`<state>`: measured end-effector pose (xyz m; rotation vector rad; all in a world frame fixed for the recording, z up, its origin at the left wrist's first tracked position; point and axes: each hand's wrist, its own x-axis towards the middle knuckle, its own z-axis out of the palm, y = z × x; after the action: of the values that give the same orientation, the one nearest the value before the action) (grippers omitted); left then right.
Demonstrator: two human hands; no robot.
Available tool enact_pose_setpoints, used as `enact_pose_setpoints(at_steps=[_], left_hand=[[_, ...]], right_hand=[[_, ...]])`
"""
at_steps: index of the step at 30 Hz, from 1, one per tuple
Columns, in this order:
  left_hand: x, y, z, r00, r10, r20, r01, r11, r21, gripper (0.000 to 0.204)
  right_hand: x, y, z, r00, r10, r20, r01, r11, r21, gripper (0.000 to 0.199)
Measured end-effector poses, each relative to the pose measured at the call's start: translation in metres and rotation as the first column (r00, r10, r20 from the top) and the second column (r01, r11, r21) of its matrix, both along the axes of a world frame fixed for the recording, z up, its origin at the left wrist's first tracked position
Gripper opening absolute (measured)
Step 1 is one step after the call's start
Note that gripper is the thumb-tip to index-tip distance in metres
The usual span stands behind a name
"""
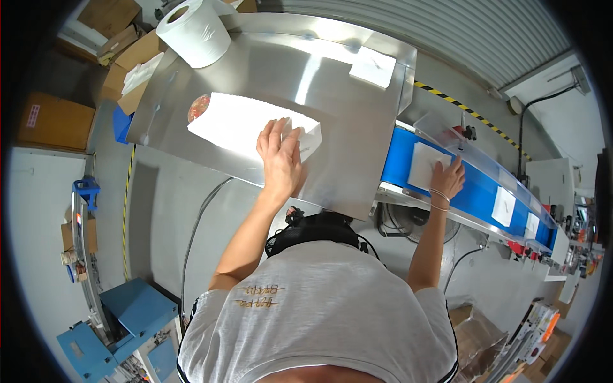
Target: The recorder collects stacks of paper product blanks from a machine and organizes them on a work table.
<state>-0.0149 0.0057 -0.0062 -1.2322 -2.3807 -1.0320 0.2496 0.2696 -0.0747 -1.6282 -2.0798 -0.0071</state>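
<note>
A long row of white, flat paper-like packets point(233, 121) lies on the metal table. My left hand point(279, 153) rests on the right end of that row, fingers bent over its top and slightly apart. Against the row's left end sits a round, reddish patterned object point(198, 108), partly covered. To the right, my right hand point(449, 177) lies with spread fingers over the edge of a white square packet point(426, 165). That packet is flat on the blue conveyor belt point(476, 193). Whether my fingertips pinch either item is hard to see.
A big white roll point(203, 38) stands at the table's far left. Another white packet stack point(373, 67) is at the far right corner of the metal table point(268, 70). More packets point(504, 206) lie farther along the belt, beside a clear guard point(472, 153). Cardboard boxes point(137, 70) stand left.
</note>
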Motion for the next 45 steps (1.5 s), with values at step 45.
enact_pose_setpoints(at_steps=[45], left_hand=[[-0.032, -0.016, 0.006, 0.999, 0.021, -0.031, -0.024, 0.995, -0.100, 0.036]], right_hand=[[-0.139, -0.075, -0.007, 0.326, 0.126, -0.937, -0.917, 0.282, -0.281, 0.037]])
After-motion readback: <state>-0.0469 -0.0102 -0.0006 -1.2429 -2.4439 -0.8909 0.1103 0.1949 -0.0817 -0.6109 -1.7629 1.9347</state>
